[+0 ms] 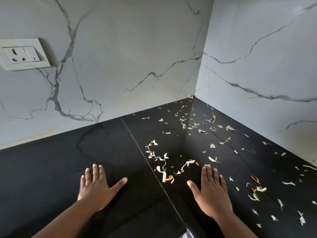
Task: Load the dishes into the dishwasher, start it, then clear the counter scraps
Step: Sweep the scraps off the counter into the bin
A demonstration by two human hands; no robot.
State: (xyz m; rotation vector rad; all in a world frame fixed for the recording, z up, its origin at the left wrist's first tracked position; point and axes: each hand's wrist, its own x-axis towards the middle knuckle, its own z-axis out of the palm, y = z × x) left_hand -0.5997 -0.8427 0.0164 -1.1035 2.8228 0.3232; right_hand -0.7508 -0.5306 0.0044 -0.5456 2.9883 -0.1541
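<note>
Pale and orange vegetable scraps [164,174] lie scattered over the black counter [51,169], from its middle seam to the right and back into the corner. My left hand [97,188] lies flat on bare counter left of the seam, fingers straight and spread, holding nothing. My right hand [211,191] lies flat too, right of the seam, with its fingertips at the near edge of the scraps. No dishes or dishwasher are in view.
White marble walls meet in a corner [195,96] at the back right. A wall socket with a switch [22,54] sits on the left wall. A seam [137,143] runs diagonally across the counter. More scraps [257,189] lie to the right of my right hand.
</note>
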